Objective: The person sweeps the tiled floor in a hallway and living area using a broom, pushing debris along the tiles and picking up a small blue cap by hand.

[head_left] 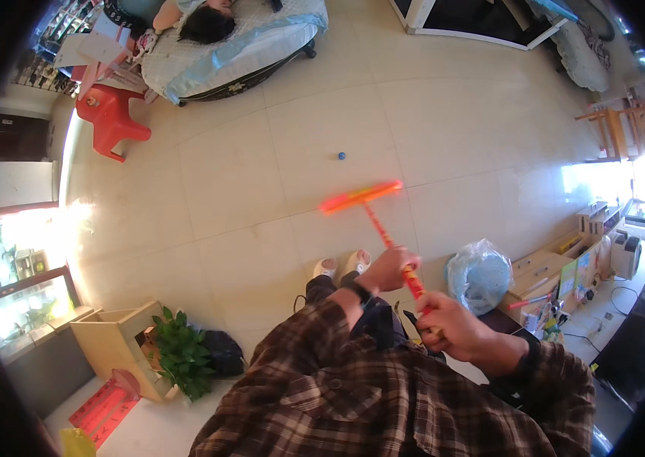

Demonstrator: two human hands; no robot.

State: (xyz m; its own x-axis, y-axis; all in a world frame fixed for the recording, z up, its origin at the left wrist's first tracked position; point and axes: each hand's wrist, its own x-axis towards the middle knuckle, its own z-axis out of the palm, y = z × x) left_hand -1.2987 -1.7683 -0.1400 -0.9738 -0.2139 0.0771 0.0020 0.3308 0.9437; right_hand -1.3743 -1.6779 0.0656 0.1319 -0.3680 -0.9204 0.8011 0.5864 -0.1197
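Note:
My left hand (394,270) is closed round the red patterned handle of a long T-shaped floor tool (377,223), like a mop or squeegee. Higher up the same handle, nearer my body, my right hand (450,327) grips it too. The tool's wide orange and yellow head (360,196) is held over the tiled floor in front of my feet, a little smeared by motion. Whether it touches the tiles I cannot tell. Just beyond the head lies a small blue ball (341,155).
A person (207,26) lies on a bed (254,57) at the far left, beside a red plastic stool (111,120). To my right stand a bin with a clear plastic liner (479,277) and a cluttered desk (539,276). A leafy plant (182,352) is at my left.

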